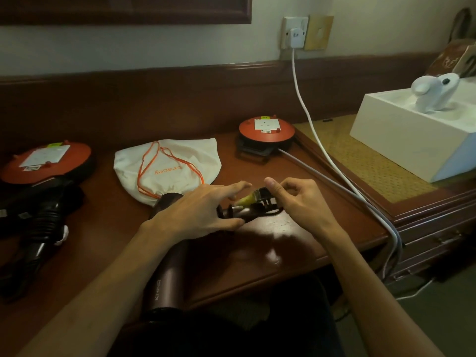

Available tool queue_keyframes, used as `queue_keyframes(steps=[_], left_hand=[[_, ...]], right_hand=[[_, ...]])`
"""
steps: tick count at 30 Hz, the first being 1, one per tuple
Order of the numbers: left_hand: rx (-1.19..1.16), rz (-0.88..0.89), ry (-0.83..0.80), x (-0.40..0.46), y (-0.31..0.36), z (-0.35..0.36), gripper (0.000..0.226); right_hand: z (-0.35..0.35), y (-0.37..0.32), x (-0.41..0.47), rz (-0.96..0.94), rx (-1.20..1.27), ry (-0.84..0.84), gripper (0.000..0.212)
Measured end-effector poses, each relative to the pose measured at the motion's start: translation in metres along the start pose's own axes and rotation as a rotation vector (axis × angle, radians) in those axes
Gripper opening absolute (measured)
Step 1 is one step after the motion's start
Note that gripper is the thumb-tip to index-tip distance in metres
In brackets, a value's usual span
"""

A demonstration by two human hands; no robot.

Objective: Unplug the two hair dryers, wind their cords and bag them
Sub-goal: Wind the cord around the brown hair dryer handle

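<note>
Maroon hair dryer (168, 274) lies across desk (296, 243); right hand (298, 199) pinches plug (265, 199).

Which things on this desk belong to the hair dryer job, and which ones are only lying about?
For the job:
- maroon hair dryer
- its plug, held by the right hand
- left hand
- black hair dryer
- cloth bag
- two cord reels

Lying about:
- white box
- white wall plug

Hotel-style room — dark wood desk (296, 235), wall socket (295, 32), framed panel (123, 11) above, woven-top side cabinet (360, 161).
</note>
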State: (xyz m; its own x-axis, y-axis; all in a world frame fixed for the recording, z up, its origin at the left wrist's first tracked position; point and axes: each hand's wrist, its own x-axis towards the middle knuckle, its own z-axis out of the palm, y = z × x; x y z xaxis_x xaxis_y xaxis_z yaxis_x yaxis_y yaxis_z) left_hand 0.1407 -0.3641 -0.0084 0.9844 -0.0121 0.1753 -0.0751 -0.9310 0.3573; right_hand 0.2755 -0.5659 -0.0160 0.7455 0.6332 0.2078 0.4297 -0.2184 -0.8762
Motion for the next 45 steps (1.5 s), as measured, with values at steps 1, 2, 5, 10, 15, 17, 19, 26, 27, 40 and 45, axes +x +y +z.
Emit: queue_keyframes(steps=[1, 2, 5, 10, 15, 17, 19, 26, 27, 40, 45], left_hand=[[0.003, 0.002, -0.01, -0.001, 0.0, 0.0, 0.084], [0.023, 0.004, -0.017, -0.003, 0.0, 0.002, 0.085], [0.081, 0.016, -0.003, -0.004, 0.001, 0.005, 0.082], [0.012, -0.014, -0.021, -0.001, 0.002, 0.001, 0.069], [-0.062, -0.064, -0.058, 0.003, 0.002, -0.005, 0.053], [-0.064, -0.067, -0.07, 0.005, 0.0, -0.005, 0.053], [-0.055, -0.06, -0.064, 0.006, -0.001, -0.004, 0.058], [0.01, -0.003, -0.054, 0.006, -0.003, 0.001, 0.065], [0.009, -0.006, -0.045, 0.005, -0.003, 0.0, 0.063], [0.033, -0.013, -0.075, 0.008, -0.018, -0.002, 0.062], [0.086, -0.006, -0.052, 0.007, -0.019, 0.001, 0.048]], right_hand=[[-0.003, 0.0, 0.002, -0.025, -0.099, -0.003, 0.059], [-0.007, 0.0, 0.005, -0.033, -0.186, -0.034, 0.056], [-0.018, -0.004, 0.014, 0.047, -0.198, -0.222, 0.036], [-0.019, -0.008, 0.021, 0.013, -0.262, -0.421, 0.024], [-0.019, -0.008, 0.025, -0.104, -0.494, -0.441, 0.029], [-0.019, -0.003, 0.029, -0.094, -0.343, -0.401, 0.02], [-0.019, 0.004, 0.031, -0.042, -0.164, -0.341, 0.018], [0.015, 0.026, 0.013, 0.114, 0.243, -0.167, 0.029], [0.018, 0.027, 0.012, 0.121, 0.283, -0.153, 0.029], [0.03, 0.041, 0.023, 0.099, 0.368, -0.173, 0.024], [0.034, 0.042, 0.024, 0.04, 0.371, -0.131, 0.021]])
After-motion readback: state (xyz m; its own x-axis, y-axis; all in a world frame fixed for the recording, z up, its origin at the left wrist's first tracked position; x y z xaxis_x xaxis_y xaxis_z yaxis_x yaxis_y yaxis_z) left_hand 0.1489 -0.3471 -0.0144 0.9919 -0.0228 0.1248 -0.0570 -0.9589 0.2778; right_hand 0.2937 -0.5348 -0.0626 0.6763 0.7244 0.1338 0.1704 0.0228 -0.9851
